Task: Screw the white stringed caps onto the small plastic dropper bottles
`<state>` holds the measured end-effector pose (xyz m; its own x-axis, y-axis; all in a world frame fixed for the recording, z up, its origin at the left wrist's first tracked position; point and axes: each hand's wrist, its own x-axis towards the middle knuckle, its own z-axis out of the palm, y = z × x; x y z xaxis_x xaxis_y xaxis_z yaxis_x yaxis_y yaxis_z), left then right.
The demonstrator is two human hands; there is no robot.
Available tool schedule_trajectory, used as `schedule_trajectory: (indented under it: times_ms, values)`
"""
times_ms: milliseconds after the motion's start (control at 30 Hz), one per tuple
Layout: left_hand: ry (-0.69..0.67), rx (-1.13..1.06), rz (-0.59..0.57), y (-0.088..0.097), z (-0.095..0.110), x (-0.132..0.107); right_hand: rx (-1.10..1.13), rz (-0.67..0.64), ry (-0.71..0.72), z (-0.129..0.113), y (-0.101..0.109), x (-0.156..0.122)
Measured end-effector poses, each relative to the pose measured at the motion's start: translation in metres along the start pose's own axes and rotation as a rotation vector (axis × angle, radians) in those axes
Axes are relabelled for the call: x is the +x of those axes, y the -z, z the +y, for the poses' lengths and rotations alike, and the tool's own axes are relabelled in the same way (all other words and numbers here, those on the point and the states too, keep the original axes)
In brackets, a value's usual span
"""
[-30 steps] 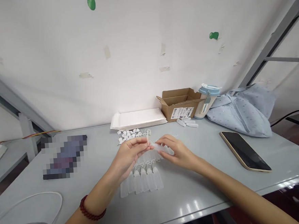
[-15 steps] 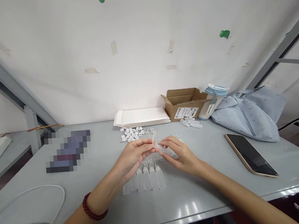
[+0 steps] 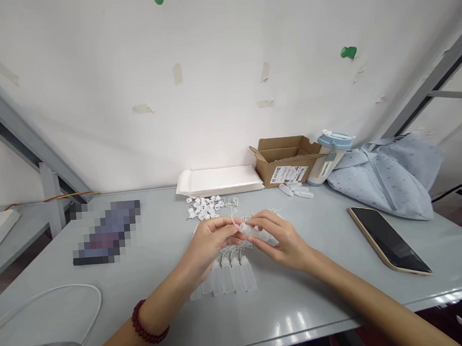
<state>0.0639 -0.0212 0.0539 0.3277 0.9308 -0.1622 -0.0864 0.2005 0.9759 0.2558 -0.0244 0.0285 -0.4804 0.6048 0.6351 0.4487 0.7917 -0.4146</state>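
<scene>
You are working at a smooth grey tabletop [image 3: 303, 305] before a tape-marked white wall [image 3: 219, 121]; going rightward, small white plastic caps [image 3: 204, 206] are lying near an open brown cardboard box [image 3: 285, 161], and a tan-edged black phone [image 3: 388, 240] is resting farther right. The thin white flexible strip [image 3: 234, 217] is now leaning left, where half a second ago it was standing more upright. Your left hand [image 3: 214, 241] is pinching its lower end narrowly; your right hand [image 3: 281, 240] is holding a translucent plastic bottle [image 3: 246, 228] above the table, its neck pointing left, its long axis running roughly sideways, fingers partly hiding it.
</scene>
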Motion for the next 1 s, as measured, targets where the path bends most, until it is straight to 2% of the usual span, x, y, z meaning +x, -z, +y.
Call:
schedule_trajectory:
  times_ms: [200, 333, 500, 733, 1000]
  values:
    - [-0.168, 0.308, 0.026, -0.0062, 0.0067, -0.0066, -0.004, 0.007, -0.005, 0.0009, 0.0006, -0.0006]
    - [-0.269, 0.396, 0.000, -0.0079, 0.0050, -0.0082, -0.011, 0.013, -0.003, 0.0035, -0.0010, -0.0018]
    - [-0.253, 0.443, 0.032, -0.0055, 0.0004, -0.0040, -0.028, 0.005, -0.005, 0.0049, -0.0033, -0.0027]
    - [-0.189, 0.336, -0.046, -0.0045, 0.0025, -0.0041, -0.010, -0.001, -0.009, 0.0020, -0.0021, -0.0031]
    - [-0.168, 0.290, -0.061, -0.0035, 0.0005, -0.0021, -0.022, 0.025, 0.010, 0.0003, -0.0014, -0.0028]
